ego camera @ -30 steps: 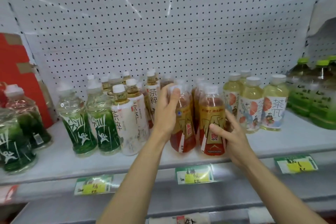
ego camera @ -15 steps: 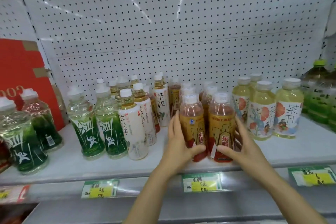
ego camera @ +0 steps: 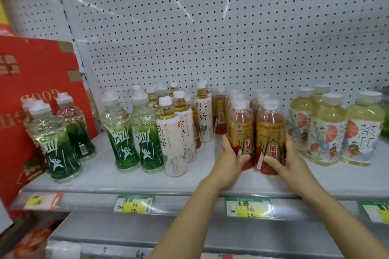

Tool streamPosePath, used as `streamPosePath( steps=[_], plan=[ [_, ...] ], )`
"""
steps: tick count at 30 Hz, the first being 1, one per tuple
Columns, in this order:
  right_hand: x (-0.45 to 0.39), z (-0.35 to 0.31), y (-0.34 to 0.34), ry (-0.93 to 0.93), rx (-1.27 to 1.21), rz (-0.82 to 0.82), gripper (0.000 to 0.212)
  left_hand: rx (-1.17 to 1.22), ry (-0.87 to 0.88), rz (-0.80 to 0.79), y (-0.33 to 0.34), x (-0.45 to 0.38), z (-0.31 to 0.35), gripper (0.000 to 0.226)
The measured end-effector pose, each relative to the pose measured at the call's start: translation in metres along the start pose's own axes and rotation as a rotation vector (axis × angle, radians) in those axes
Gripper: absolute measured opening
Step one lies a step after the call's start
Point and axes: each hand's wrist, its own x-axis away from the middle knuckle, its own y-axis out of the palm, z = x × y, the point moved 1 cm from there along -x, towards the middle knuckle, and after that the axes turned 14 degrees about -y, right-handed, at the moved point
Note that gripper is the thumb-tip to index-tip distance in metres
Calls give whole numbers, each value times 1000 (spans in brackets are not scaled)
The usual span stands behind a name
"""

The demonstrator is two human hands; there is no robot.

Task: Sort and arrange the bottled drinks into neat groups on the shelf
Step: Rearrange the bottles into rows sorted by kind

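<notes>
We have our left hand cupped round the left front gold-labelled bottle and our right hand round the right front gold-labelled bottle, each grip closed on its bottle with the thumb across the label and the fingers behind. Both bottles stand upright on the shelf, touching side by side at its front edge, above the price tag that seems to be theirs. We judge that holding them low on the outer flanks lets us press the pair together and square it with the same-kind bottles behind. The white-labelled tea bottles stand to the left, the pale yellow ones to the right, each kind in its own cluster
</notes>
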Motion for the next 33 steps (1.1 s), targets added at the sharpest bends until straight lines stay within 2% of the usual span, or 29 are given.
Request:
streamPosePath(
  steps=[5,9,12,15,20,26,30,33],
  plan=[
    [3,0,2,-22,113,46,80,-211,-39,64,0,-4,-9,72],
    [7,-10,8,-33,427,193,95,-592,103,320,-9,6,-23,83],
    [4,-24,14,-244,704,287,92,-827,316,570,-27,26,-25,88],
    [-2,-43,30,-512,785,319,70,-911,427,677,-54,41,-25,86],
    [-23,-74,66,-662,738,253,56,-930,534,894,-112,52,-29,70],
    [-52,-114,120,-776,621,228,50,-844,495,969,-174,58,-53,70],
    [-65,-135,155,-838,603,200,51,-630,276,1041,-216,59,-76,82],
    [-77,-154,178,-859,572,207,50,-408,83,989,-245,47,-81,96]
  ],
)
